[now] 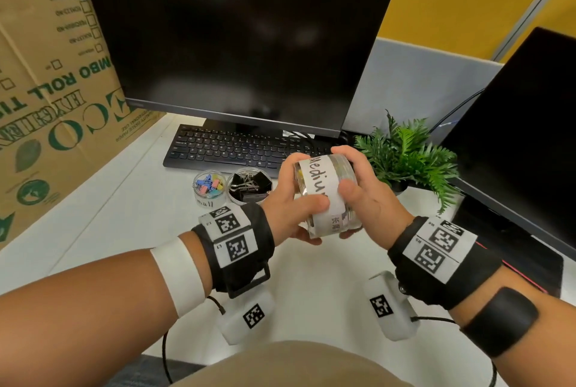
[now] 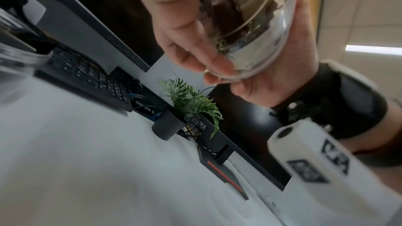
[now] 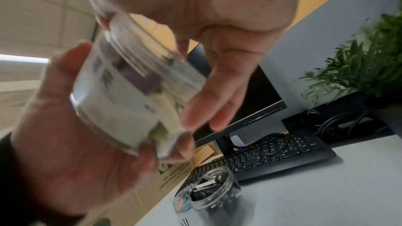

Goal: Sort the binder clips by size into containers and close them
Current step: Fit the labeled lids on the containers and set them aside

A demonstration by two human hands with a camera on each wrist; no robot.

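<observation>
Both hands hold a clear jar (image 1: pixel 324 190) with a white "Medium" label, tipped on its side above the desk. My left hand (image 1: pixel 290 199) grips its base end, thumb on the label. My right hand (image 1: pixel 361 196) wraps round its ribbed top end. In the left wrist view the jar's clear base (image 2: pixel 250 23) rests in my left hand's fingers (image 2: pixel 185 32). The right wrist view is blurred and shows the jar (image 3: pixel 121 95) between the two hands. Two open jars stand on the desk: one marked "Small" (image 1: pixel 209 187) with coloured clips, and one with black clips (image 1: pixel 249 188).
A black keyboard (image 1: pixel 230 149) lies behind the open jars, under a dark monitor (image 1: pixel 237 40). A potted fern (image 1: pixel 408 156) stands right of my hands, with a second monitor (image 1: pixel 523 137) beyond it. A cardboard box (image 1: pixel 46 90) fills the left side.
</observation>
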